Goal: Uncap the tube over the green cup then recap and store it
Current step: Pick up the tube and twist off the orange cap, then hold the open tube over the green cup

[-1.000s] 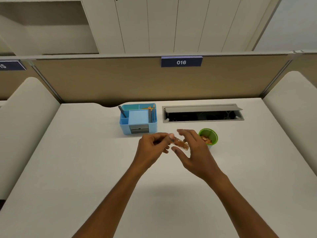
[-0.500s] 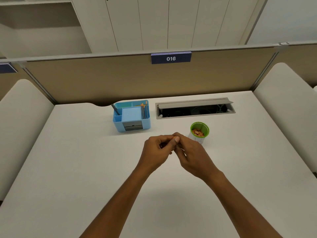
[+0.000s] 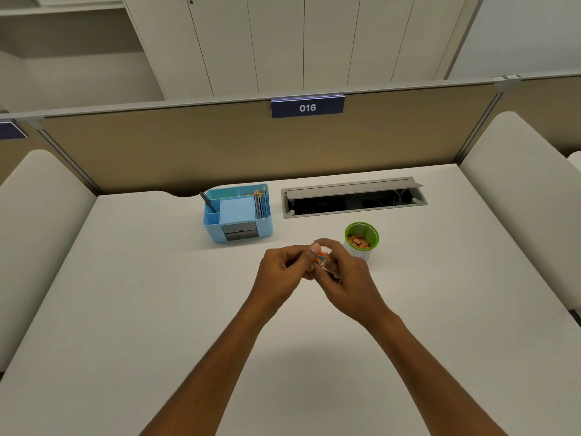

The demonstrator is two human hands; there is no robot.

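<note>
Both hands meet at frame centre, above the white surface (image 3: 132, 309). The tube (image 3: 323, 261), small and clear with orange and blue showing inside, is pinched between them.

Left hand (image 3: 284, 272): fingers curled, thumb and forefinger closed on the tube's left end, thumbnail up. Right hand (image 3: 349, 278): closed round the tube's lower right part, fingers wrapped over it. Whether the cap is on or off: cannot tell, the ends are hidden by fingers.

Long axis of the tube: appears to run from upper left to lower right in the frame, slightly tilted; most of its length is covered.

Key relation: the green cup (image 3: 361, 239) stands to the upper right of the hands, just beyond the right hand's knuckles, near but apart. It already holds small orange pieces. The tube is therefore not over the cup; it sits to the cup's lower left. Right hand is the nearer one to the cup.

Judgement: the pair of hands must carry the tube up and right before the mouth is above the rim.

Blue organiser (image 3: 237, 215), upper left of the hands, nearer the left hand, is the likely store; apart from both hands.
</note>
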